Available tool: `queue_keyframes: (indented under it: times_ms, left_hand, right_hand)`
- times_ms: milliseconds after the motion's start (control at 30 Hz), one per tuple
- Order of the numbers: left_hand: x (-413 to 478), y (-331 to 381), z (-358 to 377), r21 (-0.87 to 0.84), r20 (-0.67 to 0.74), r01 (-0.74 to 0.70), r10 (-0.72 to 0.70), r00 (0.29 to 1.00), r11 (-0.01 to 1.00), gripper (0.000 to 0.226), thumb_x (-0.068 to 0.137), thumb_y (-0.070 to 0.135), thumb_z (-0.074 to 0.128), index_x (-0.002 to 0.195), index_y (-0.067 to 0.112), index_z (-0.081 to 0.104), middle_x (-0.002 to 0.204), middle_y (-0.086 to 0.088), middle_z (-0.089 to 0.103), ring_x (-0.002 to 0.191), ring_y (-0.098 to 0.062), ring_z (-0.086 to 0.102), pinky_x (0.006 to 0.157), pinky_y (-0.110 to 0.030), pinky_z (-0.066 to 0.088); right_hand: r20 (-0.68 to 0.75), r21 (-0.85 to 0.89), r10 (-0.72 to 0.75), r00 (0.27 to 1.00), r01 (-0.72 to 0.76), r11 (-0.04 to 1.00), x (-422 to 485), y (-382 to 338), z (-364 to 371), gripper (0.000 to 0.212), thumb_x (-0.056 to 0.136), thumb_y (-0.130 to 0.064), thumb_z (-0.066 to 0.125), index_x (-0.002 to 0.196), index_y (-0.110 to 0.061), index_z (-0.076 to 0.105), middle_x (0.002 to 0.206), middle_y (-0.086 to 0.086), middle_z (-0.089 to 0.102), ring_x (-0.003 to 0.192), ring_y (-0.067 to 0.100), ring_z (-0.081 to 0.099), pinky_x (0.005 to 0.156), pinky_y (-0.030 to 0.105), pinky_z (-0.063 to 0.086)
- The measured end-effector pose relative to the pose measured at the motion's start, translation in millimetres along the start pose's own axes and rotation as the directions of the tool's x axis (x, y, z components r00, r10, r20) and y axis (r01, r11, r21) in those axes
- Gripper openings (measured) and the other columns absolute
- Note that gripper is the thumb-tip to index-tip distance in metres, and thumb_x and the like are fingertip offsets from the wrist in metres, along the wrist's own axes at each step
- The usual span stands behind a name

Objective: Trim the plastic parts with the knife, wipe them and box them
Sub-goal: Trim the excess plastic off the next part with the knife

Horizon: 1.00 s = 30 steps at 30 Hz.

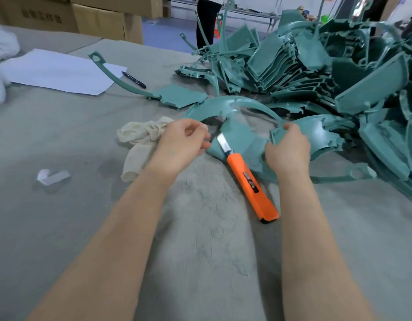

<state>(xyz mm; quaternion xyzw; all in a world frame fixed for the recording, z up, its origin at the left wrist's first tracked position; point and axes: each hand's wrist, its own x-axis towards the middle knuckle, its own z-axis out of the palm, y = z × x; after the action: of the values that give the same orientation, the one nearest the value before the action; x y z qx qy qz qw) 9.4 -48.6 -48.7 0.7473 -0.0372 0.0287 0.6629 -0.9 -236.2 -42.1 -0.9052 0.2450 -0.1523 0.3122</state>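
- The right hand (288,151) has its fingers curled over the right edge of the part (239,140), thumb tucked under, a firm hold
- The left hand (184,144) is loosely closed; its fingertips seem to pinch the part's near left corner, though blur there makes the contact hard to be sure of
- The part lies between the two hands on the table (84,228), just near of the pile (339,77): a teal moulding with a flat panel and a thin arc sweeping over its far side
- I judge it light and fairly stiff in the panel but springy in the thin arc, which could snap if bent; the glossy face looks slippery, so the thicker panel edges, where the hands are now, are the better place to hold
- The knife (253,184) lies loose between the hands, blade out and resting on the part, orange handle pointing near and right; neither hand has it, so trimming is not under way
- The cloth (140,135) sits crumpled just left of the left hand, partly under the wrist
- Counted: one part in hand, one knife, one cloth, two hands
- Further out: one loose part lies far left of the held one, and the pile to the right holds too many to count, dozens by the look
- Far left are white paper (61,72) and one pen (134,76), with cardboard boxes (96,17) beyond the table
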Motion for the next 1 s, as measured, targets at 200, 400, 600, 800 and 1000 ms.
queue_keyframes:
  times_ms: [200,400,600,800,1000]
  left_hand:
    - [1.9,-6.4,0.9,0.087,0.014,0.079,-0.081,0.997,0.993,0.016,0.096,0.018,0.048,0.086,0.018,0.061,0.094,-0.005,0.069,0.082,-0.011,0.07,0.077,-0.025,0.057]
    - [-0.8,-11.4,16.6,0.153,0.166,0.19,-0.214,0.962,0.97,0.025,0.1,0.023,0.042,0.079,0.021,0.056,0.092,-0.004,0.066,0.103,-0.024,0.066,0.097,-0.042,0.05]
    - [2.3,-15.3,20.8,0.068,0.102,0.219,-0.225,0.969,0.973,0.018,0.099,0.02,0.04,0.089,0.02,0.055,0.094,0.0,0.063,0.102,-0.017,0.064,0.097,-0.04,0.051]
    - [6.0,-14.6,16.0,-0.03,0.105,0.197,-0.193,0.976,0.98,0.017,0.096,0.021,0.045,0.082,0.026,0.054,0.094,0.005,0.06,0.101,-0.015,0.06,0.1,-0.032,0.043]
    - [3.8,-15.1,21.7,-0.074,0.252,0.261,-0.236,0.939,0.962,0.051,0.101,0.036,0.041,0.144,0.008,0.036,0.14,-0.01,0.049,0.127,-0.017,0.048,0.112,-0.037,0.035]
  right_hand:
    - [0.126,-0.083,0.041,0.991,-0.031,0.996,2.7,3.7,1.9,0.042,0.094,-0.018,0.057,0.131,-0.002,0.045,0.122,0.017,0.056,0.102,0.032,0.052,0.074,0.034,0.037]
    - [0.138,0.043,0.087,0.987,-0.094,0.995,11.2,8.0,1.4,0.042,0.095,-0.018,0.057,0.13,0.005,0.049,0.121,0.02,0.061,0.092,0.025,0.055,0.075,0.032,0.043]
    - [0.177,0.393,0.143,0.974,-0.203,0.897,8.7,9.2,-1.1,0.045,0.093,-0.013,0.06,0.136,-0.003,0.049,0.076,0.003,0.057,0.088,0.024,0.069,0.095,0.044,0.052]
    - [0.096,0.544,0.128,0.987,-0.16,0.824,8.3,3.7,1.3,0.033,0.094,-0.016,0.06,0.126,-0.011,0.056,0.093,0.005,0.061,0.085,0.021,0.063,0.094,0.045,0.053]
    - [0.018,0.674,0.117,0.993,-0.099,0.733,11.8,2.8,1.7,0.019,0.092,-0.009,0.058,0.11,-0.009,0.064,0.09,0.0,0.065,0.066,0.011,0.055,0.065,0.018,0.05]
